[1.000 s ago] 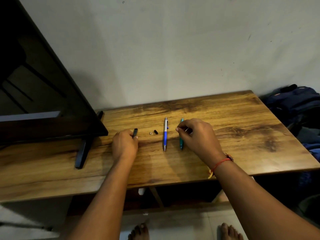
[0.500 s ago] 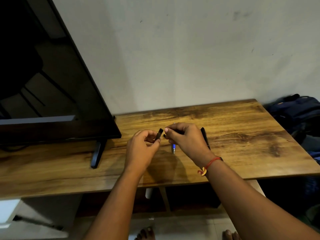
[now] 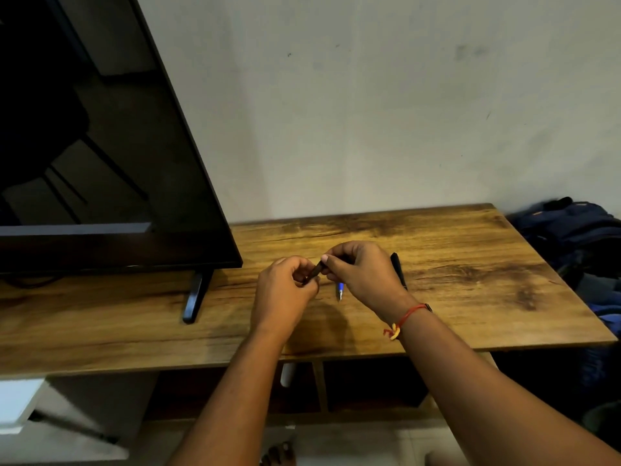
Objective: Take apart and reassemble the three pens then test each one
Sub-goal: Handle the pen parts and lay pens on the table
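Observation:
My left hand (image 3: 285,285) and my right hand (image 3: 361,272) meet above the middle of the wooden table (image 3: 470,264). Between their fingertips is a short dark pen piece (image 3: 314,272), pinched from both ends and tilted. What my right fingers press against it is too small to make out. The tip end of a blue pen (image 3: 340,290) lies on the table below my right hand, its upper part hidden. A dark pen (image 3: 398,270) lies just right of my right hand, pointing away from me.
A large black TV (image 3: 100,146) stands on the table's left half, with its foot (image 3: 195,297) near my left hand. A dark blue bag (image 3: 571,230) sits beyond the table's right edge. The wall runs behind the table.
Both hands rose off the table and came together over the dark pen piece. The view shifted, so the table now sits lower right in frame. The pens kept their places on the table.

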